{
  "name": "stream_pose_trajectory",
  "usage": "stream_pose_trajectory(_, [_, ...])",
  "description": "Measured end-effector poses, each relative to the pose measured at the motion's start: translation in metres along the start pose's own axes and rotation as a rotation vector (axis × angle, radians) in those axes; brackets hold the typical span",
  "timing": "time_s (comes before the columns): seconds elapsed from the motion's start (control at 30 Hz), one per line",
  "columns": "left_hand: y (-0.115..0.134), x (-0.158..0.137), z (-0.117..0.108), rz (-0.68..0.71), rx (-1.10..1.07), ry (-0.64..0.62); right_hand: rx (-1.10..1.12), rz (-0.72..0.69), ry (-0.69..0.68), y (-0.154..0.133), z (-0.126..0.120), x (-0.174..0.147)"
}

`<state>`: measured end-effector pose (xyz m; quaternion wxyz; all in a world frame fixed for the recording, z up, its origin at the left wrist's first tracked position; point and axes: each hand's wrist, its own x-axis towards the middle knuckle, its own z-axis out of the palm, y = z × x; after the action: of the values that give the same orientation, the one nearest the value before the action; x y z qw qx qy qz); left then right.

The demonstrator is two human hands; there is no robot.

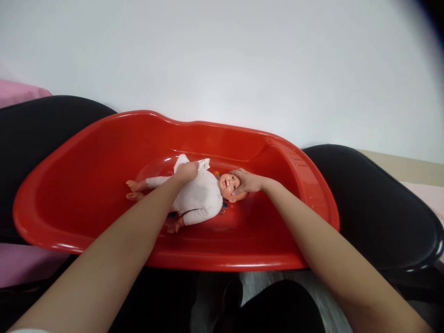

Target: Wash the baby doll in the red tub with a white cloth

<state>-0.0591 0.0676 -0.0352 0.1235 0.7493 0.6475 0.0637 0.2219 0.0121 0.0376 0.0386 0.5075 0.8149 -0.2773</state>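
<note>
A baby doll (204,189) in a white long-sleeved suit lies on its back in a red baby bathtub (243,263), its head to the right and its bare feet to the left. My left hand (188,171) is closed over the doll's far side, with white cloth (204,164) sticking out on both sides of the fist. Whether that cloth is separate or part of the suit, I cannot tell. With thumb and fingers around the top of the doll's head, my right hand (247,181) holds it. My left forearm covers part of the doll's legs.
Black chair seats (374,208) stand under and beside the tub at both ends. Behind it rises a white wall (222,60). Pink fabric (22,94) shows at the left edge. A small coloured print (225,203) is on the tub floor by the doll's neck.
</note>
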Motion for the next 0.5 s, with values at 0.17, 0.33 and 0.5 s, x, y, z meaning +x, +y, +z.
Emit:
stream_pose_trajectory(0.17, [0.002,-0.003,-0.011,-0.071,-0.023,0.045,-0.003,-0.02,0.0,0.001,0.0,0.001])
stream_pose_trajectory(0.33, [0.003,-0.011,-0.033,-0.194,-0.184,0.211,0.008,0.008,0.003,-0.006,0.001,-0.001])
stream_pose_trajectory(0.5, [0.024,-0.048,-0.045,0.181,-0.468,0.134,0.011,0.008,-0.013,-0.007,0.002,0.002])
